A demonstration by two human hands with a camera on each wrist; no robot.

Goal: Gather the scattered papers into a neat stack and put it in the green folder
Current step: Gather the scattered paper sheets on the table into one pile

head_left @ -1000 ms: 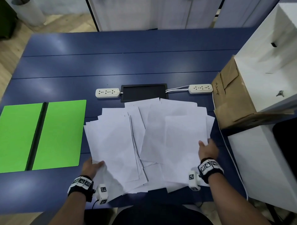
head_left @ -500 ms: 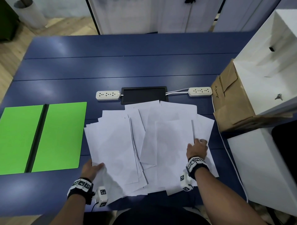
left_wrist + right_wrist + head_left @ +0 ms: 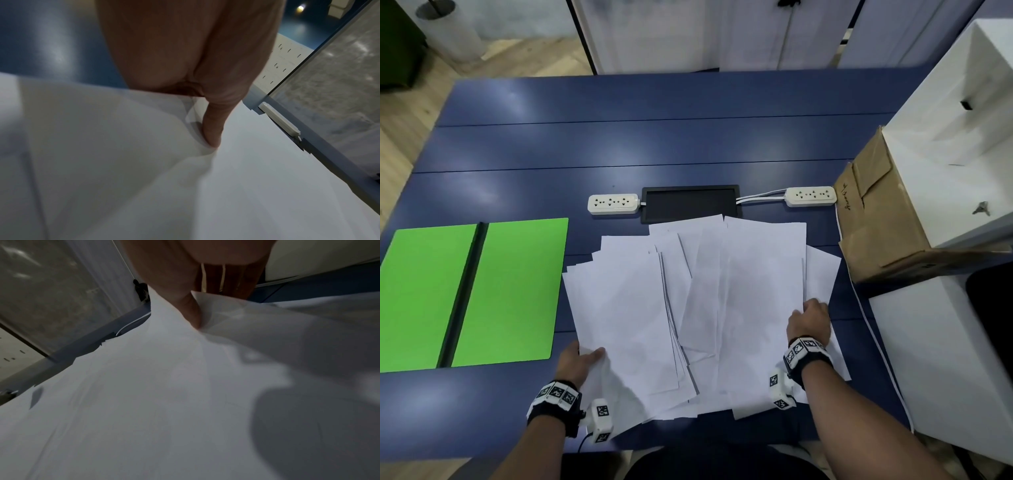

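Several white papers (image 3: 722, 301) lie fanned out and overlapping in the middle of the blue table (image 3: 654, 147). The green folder (image 3: 517, 291) lies open and flat to their left, apart from them. My left hand (image 3: 589, 354) holds the lower left corner of the spread; in the left wrist view its thumb (image 3: 213, 129) presses on the top sheet (image 3: 246, 186) and the fingers are hidden beneath. My right hand (image 3: 808, 308) grips the right edge. In the right wrist view its thumb (image 3: 191, 311) lies on the sheets (image 3: 164, 394), whose edge curls up against the fingers.
Behind the papers lie two white power strips (image 3: 613, 204) (image 3: 811, 196) and a black panel (image 3: 690, 204). A brown cardboard box (image 3: 876, 233) and a white cabinet (image 3: 945, 144) crowd the right side. A white cable (image 3: 873, 335) runs down the table's right edge.
My right hand has slid inward to the left, drawing the upper right sheets toward the middle. The left hand has stayed at its corner.
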